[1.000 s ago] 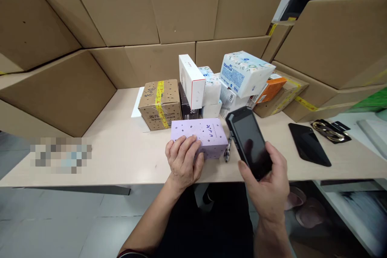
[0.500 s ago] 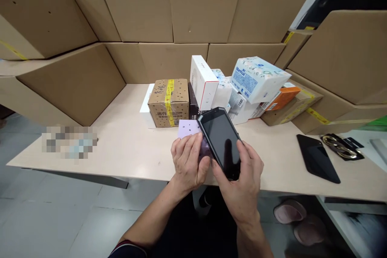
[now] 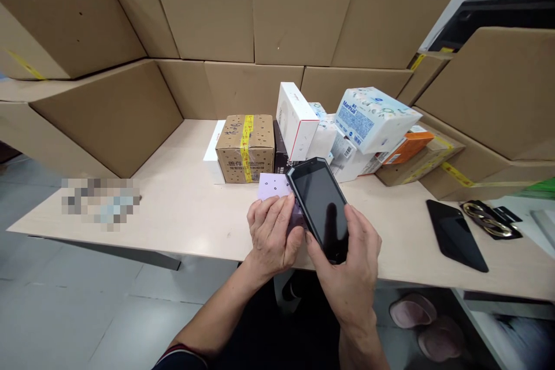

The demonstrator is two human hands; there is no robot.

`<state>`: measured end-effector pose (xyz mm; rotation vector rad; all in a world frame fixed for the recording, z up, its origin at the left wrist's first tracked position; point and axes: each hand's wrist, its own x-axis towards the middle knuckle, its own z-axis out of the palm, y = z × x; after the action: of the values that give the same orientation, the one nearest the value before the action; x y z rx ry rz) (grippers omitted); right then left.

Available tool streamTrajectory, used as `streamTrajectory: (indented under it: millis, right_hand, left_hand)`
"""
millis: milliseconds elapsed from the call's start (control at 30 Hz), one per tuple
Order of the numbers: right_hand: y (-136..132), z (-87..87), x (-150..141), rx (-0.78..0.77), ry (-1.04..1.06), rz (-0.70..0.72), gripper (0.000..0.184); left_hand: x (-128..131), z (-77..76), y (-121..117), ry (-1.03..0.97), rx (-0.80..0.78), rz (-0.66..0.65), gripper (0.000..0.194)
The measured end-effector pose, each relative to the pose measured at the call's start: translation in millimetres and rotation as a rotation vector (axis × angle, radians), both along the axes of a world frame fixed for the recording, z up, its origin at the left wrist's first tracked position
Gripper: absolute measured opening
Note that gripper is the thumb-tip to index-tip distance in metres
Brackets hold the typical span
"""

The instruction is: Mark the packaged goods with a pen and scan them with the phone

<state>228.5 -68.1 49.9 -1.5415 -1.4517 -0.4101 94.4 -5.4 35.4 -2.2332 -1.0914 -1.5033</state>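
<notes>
My right hand [image 3: 353, 263] grips a black handheld phone-like device [image 3: 321, 205], tilted with its dark screen up; a reflection shows in the glass. My left hand [image 3: 271, 237] is closed over the near side of a small purple box [image 3: 274, 184] with dark marks on its top. The upper left edge of the device overlaps that box, and the left fingertips lie close to the device's side. Much of the purple box is hidden by the hand and the device. Just behind stands a brown carton [image 3: 234, 153] with yellow tape.
Behind the hands are a white box [image 3: 297, 121], a Manhua tissue pack [image 3: 373, 118] and an orange box [image 3: 410, 147]. A black tablet-like slab [image 3: 455, 234] and gold-coloured rings in packaging [image 3: 489, 219] lie at right. Cardboard walls [image 3: 277, 89] enclose the table [image 3: 173, 208]. A pixelated patch covers its left end.
The camera view has shifted slightly, so the boxes sit a little further right. Both hands keep the same hold on the purple box and the device.
</notes>
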Motion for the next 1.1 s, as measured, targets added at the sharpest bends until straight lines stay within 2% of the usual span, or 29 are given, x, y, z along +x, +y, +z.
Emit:
streamTrajectory:
  millis: [333, 1100]
  right_hand:
    - [1.4, 2.6, -0.7, 0.006, -0.037, 0.009, 0.074]
    - [-0.1, -1.4, -3.0, -0.02, 0.015, -0.017, 0.08]
  left_hand:
    - [-0.1, 5.7, -1.4, -0.03, -0.028, -0.043, 0.052]
    - [-2.1, 1.2, 2.3, -0.021, 0.037, -0.038, 0.054]
